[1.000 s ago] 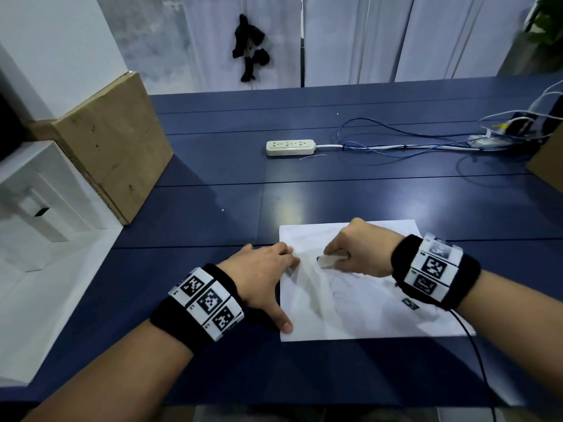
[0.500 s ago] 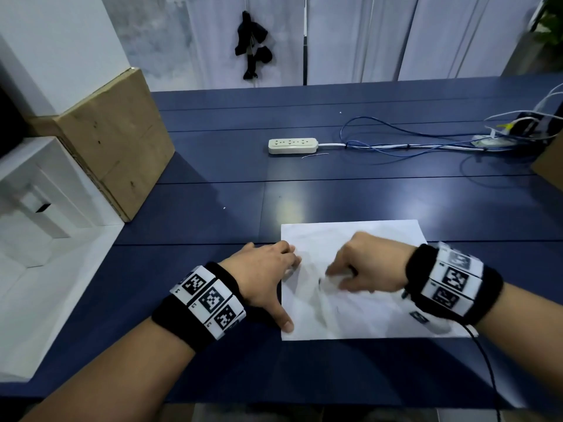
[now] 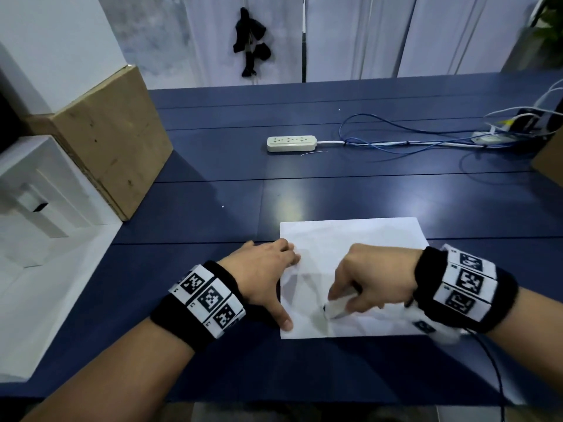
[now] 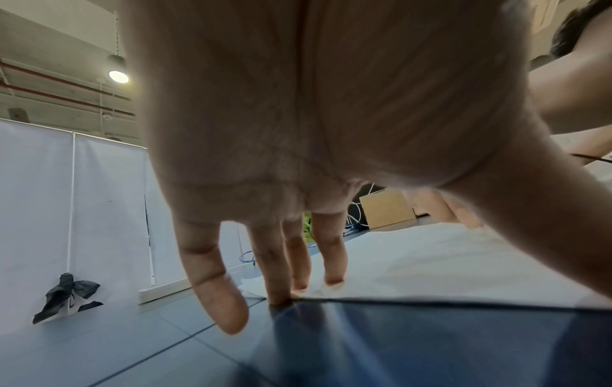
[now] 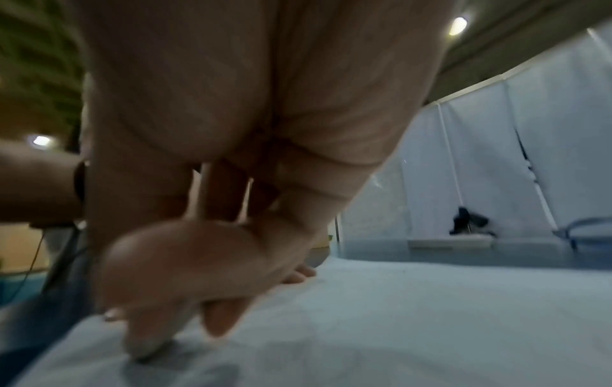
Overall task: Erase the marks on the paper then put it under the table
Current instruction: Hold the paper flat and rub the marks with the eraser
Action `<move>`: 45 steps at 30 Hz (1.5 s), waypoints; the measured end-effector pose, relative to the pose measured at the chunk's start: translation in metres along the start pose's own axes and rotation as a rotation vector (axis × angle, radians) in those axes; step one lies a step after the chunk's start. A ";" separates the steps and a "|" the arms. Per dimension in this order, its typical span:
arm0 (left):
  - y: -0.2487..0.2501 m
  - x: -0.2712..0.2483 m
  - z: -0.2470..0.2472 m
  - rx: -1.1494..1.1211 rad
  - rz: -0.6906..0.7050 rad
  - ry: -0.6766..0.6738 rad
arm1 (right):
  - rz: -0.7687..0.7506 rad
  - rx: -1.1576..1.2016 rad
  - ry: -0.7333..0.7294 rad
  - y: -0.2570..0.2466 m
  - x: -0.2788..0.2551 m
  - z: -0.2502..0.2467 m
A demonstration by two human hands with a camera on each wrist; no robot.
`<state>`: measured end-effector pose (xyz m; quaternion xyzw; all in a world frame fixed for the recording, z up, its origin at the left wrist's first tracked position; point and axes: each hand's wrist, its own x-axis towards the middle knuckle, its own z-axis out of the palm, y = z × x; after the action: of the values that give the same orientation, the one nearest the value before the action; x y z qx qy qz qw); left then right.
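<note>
A white sheet of paper [image 3: 350, 239] lies flat on the dark blue table [image 3: 213, 193], near its front edge. My left hand [image 3: 265, 272] rests spread on the sheet's left edge, fingertips [image 4: 333, 280] and thumb pressing it down. My right hand [image 3: 365, 281] grips a small white eraser [image 3: 336, 310] and holds its tip against the paper's lower middle. The same eraser [image 5: 149, 345] shows blurred in the right wrist view, pinched between thumb and fingers on the paper [image 5: 397, 327]. Any marks under the hand are hidden; faint grey shading shows beside the eraser.
A white power strip [image 3: 291, 143] with blue and white cables [image 3: 411, 141] lies across the back of the table. A wooden box [image 3: 112, 138] stands at the table's left edge beside a white unit [image 3: 36, 208]. Another brown box corner [image 3: 548, 162] sits at far right.
My right hand has slid the eraser down the sheet toward the front edge, from the upper middle to the lower middle. The left hand has stayed on the paper's left edge.
</note>
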<state>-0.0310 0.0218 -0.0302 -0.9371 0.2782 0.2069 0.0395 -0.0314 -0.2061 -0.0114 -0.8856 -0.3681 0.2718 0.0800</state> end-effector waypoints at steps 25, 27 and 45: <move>0.002 0.000 -0.001 -0.005 -0.010 -0.006 | -0.057 -0.019 0.076 0.006 -0.002 0.005; 0.003 0.001 -0.002 0.006 -0.012 -0.016 | -0.068 0.011 0.027 0.000 -0.003 0.006; 0.005 0.000 -0.004 0.002 -0.023 -0.013 | 0.097 -0.115 0.307 0.032 0.015 -0.011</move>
<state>-0.0325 0.0165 -0.0265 -0.9389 0.2675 0.2122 0.0446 0.0024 -0.2173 -0.0197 -0.9366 -0.3232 0.1152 0.0711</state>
